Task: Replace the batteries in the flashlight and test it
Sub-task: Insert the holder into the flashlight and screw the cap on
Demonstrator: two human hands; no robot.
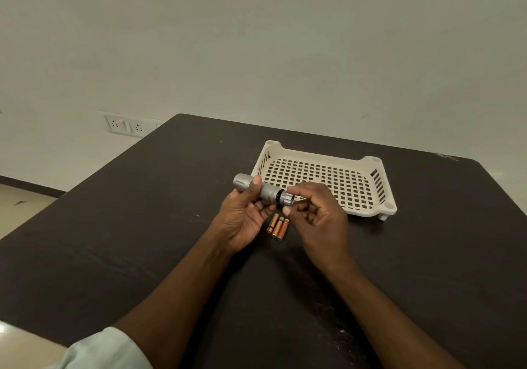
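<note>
Left hand grips flashlight barrel — steadies it | right hand pinches tail cap to twist | 3 batteries staged below — within reach

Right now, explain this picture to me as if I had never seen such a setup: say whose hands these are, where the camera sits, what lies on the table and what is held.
There is no machine here: a person works with two bare hands. The single picture comes from a camera worn on that person's head, looking forward and down.

The left hand grips a silver flashlight around its body, holding it above a dark table. The right hand pinches the cap at the flashlight's end with fingertips; a black gap shows between cap and body.

On the table, just below the hands, lie three batteries side by side. Beyond the hands stands a white perforated tray with nothing in it.
</note>
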